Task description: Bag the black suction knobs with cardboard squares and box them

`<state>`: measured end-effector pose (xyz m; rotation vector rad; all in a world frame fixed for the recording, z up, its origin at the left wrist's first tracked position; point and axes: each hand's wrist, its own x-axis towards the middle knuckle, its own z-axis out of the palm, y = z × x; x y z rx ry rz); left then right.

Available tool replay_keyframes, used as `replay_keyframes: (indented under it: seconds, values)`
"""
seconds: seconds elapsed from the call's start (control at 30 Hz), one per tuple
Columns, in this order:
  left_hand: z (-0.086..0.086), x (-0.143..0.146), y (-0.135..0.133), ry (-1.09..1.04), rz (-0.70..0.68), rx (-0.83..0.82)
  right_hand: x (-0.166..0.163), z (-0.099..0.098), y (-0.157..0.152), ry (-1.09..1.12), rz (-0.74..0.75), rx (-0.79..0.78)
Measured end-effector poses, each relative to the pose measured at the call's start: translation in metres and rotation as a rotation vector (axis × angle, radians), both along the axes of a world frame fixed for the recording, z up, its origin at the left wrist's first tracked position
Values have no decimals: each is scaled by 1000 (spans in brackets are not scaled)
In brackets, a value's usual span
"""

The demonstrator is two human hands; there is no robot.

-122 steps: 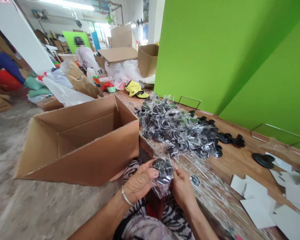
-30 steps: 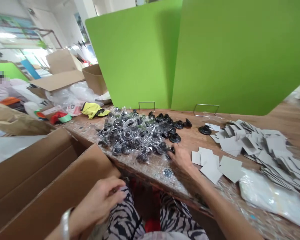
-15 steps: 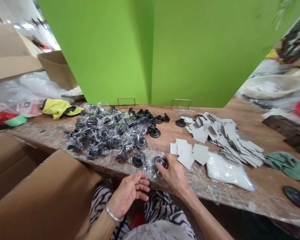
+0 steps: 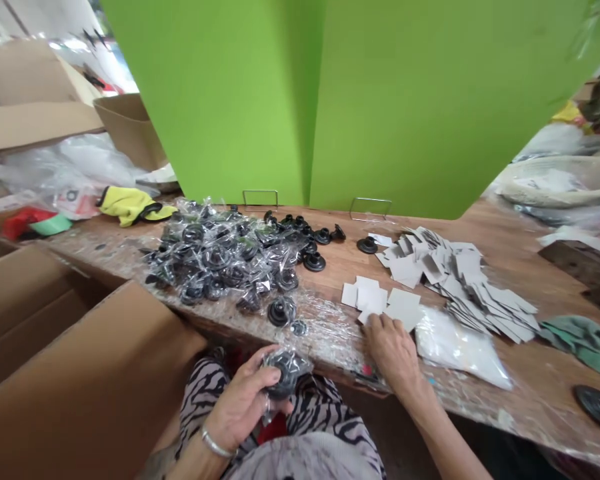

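Note:
My left hand (image 4: pixel 243 403) holds a round black part (image 4: pixel 285 377) wrapped in clear plastic, above my lap and in front of the bench edge. The thumb presses on the part's face. At the small group of grey card squares (image 4: pixel 373 297), my right hand (image 4: pixel 394 350) has its fingers bent together over the edge of the lowest one, and the fingertips are partly hidden. Another black part (image 4: pixel 281 311) in plastic lies near the bench edge, with a small bagged piece (image 4: pixel 299 327) beside it. A heap of bagged black parts (image 4: pixel 220 257) covers the left of the bench.
Loose black parts (image 4: pixel 315 261) stand behind the heap. A larger pile of grey cards (image 4: pixel 460 273) and a pack of clear bags (image 4: pixel 463 350) lie to the right. Green panels (image 4: pixel 380 100) rise at the back. An open cardboard box (image 4: pixel 90 380) is at the left.
The bagged black part has passed from my right hand at the bench edge into my left hand, which has closed on it. My right hand has moved right to the card squares.

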<state>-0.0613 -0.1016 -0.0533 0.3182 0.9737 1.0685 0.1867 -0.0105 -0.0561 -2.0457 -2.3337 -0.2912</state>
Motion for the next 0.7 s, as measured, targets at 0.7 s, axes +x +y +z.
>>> replay_keyframes:
  seconds: [0.7]
  values:
    - [-1,-48,-36,67,387,82,-143,8,7,690,435,-41]
